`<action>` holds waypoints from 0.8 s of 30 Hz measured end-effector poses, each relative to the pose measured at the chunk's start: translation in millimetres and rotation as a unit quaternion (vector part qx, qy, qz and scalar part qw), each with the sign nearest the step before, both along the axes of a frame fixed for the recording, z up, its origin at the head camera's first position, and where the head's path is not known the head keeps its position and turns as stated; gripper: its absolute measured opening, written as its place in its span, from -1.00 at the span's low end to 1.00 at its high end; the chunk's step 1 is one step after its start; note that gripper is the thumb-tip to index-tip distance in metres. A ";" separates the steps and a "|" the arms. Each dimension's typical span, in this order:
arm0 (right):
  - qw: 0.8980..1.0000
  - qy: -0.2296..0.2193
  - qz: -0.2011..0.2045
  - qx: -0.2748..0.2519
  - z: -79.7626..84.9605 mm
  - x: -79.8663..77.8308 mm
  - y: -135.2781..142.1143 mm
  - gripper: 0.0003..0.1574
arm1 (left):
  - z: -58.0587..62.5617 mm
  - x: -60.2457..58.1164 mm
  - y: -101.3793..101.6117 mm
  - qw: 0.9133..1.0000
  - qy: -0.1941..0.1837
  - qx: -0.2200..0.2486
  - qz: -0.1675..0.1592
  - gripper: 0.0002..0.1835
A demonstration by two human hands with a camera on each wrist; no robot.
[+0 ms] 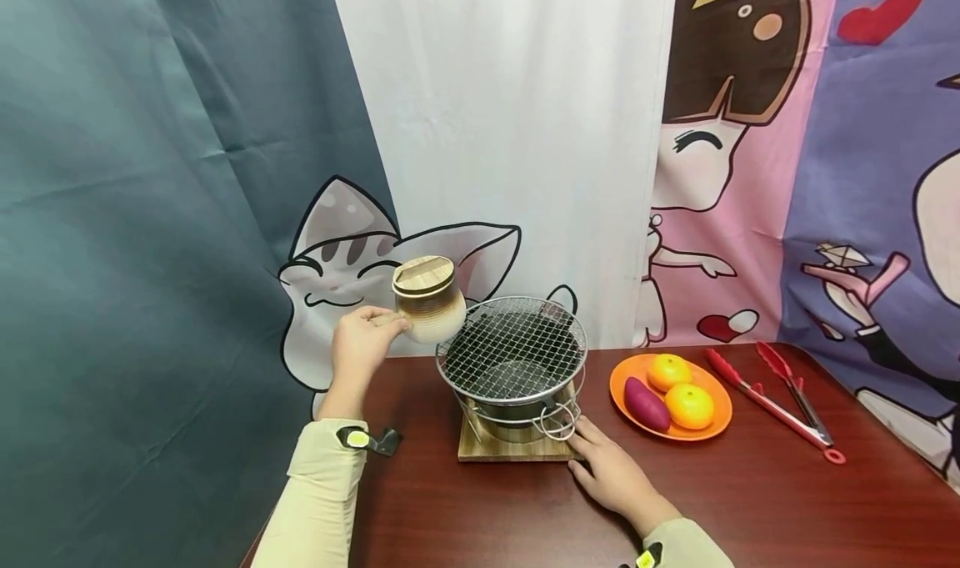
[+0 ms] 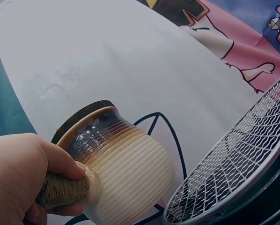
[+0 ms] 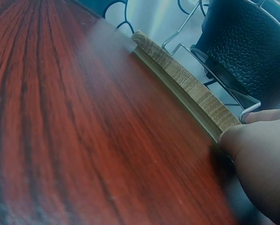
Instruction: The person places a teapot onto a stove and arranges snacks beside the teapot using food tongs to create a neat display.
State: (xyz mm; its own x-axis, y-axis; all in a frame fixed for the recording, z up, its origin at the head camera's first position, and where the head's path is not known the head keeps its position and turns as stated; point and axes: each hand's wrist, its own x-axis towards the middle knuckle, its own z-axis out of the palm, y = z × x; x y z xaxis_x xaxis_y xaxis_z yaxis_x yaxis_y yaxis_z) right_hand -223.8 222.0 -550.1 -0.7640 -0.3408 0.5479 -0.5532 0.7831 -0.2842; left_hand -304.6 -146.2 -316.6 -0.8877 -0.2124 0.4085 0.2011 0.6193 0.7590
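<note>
My left hand (image 1: 365,343) grips the twine-wrapped side handle (image 2: 62,190) of a ribbed ceramic teapot (image 1: 431,314), cream below and dark brown at the neck. Its wooden lid (image 1: 423,274) is on. The teapot is raised and tilted, just left of a round wire grill rack (image 1: 513,351). Under the rack is a dark stove bowl (image 3: 252,51) in a wire stand, set on a square wooden board (image 1: 517,451). At the board's near right corner my right hand (image 1: 615,475) holds on, thumb against the edge and a finger by the wire.
To the right, an orange plate (image 1: 630,418) carries a purple sweet potato (image 1: 647,404) and two mandarins (image 1: 690,406). Beyond it lie red-handled tongs (image 1: 780,414), spread apart. A printed curtain (image 1: 510,134) hangs behind the dark red table (image 1: 480,518).
</note>
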 end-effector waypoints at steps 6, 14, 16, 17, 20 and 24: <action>1.000 0.003 -0.002 -0.002 -0.2 -0.4 1.3 -0.35 | -1.0 -2.1 5.9 1.000 0.001 0.009 -0.005 -0.66; 1.000 -0.003 -0.007 -0.002 1.6 -0.3 1.6 -0.37 | -3.0 -8.3 16.6 0.999 0.012 0.029 -0.014 -0.67; 1.000 0.000 -0.005 -0.002 0.8 -0.9 1.5 -0.37 | -4.0 -9.8 18.7 0.999 0.012 0.028 -0.012 -0.67; 1.000 0.002 -0.004 -0.002 0.4 -1.2 1.5 -0.37 | -4.8 -10.8 19.4 0.999 0.013 0.030 -0.013 -0.67; 1.000 0.000 0.000 -0.003 -0.9 -2.5 1.4 -0.36 | -7.2 -13.0 21.4 0.999 0.017 0.037 -0.013 -0.67; 1.000 -0.008 -0.001 -0.003 -1.2 -2.7 0.8 -0.37 | -10.5 -15.3 24.9 0.999 0.025 0.043 -0.016 -0.68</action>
State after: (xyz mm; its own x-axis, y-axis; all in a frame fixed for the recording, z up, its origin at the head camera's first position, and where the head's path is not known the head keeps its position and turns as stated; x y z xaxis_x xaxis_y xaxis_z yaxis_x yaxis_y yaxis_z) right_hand -226.5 222.8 -551.3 -0.7727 -0.3358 0.5386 -0.5474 0.7822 -0.2977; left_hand -319.9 -121.4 -327.1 -0.8738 -0.2209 0.4332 0.2578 0.5449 0.7979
